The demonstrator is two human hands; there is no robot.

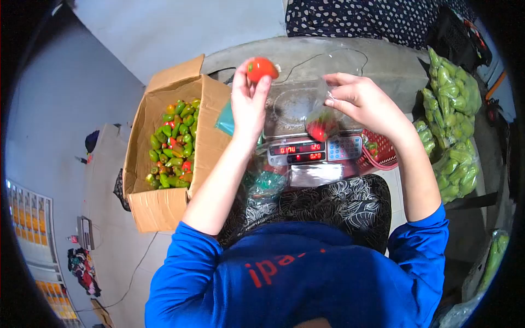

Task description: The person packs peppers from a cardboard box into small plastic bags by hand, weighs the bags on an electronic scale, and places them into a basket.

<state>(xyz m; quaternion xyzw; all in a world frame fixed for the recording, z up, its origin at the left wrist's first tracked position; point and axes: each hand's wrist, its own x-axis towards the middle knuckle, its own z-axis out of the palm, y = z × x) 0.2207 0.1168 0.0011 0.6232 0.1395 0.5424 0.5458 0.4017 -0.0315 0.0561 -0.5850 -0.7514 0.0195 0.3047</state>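
Observation:
My left hand (249, 106) is closed around a shiny red pepper (261, 69), held up beyond the scale's left side. Pinched between the fingers of my right hand (358, 101) is the top of a clear plastic bag (322, 106), which hangs down over the scale. Red and some green show through its lower part, where peppers (320, 128) lie. Below the bag, the digital scale (298, 154) has lit red figures and a keypad; its metal plate (287, 106) is partly hidden by the bag.
On the left stands an open cardboard box (216, 136) holding many green and red peppers (174, 145). A red basket (385, 156) sits right of the scale. Bags of green vegetables (454, 104) are stacked at right. Clear plastic bags (316, 175) lie before the scale.

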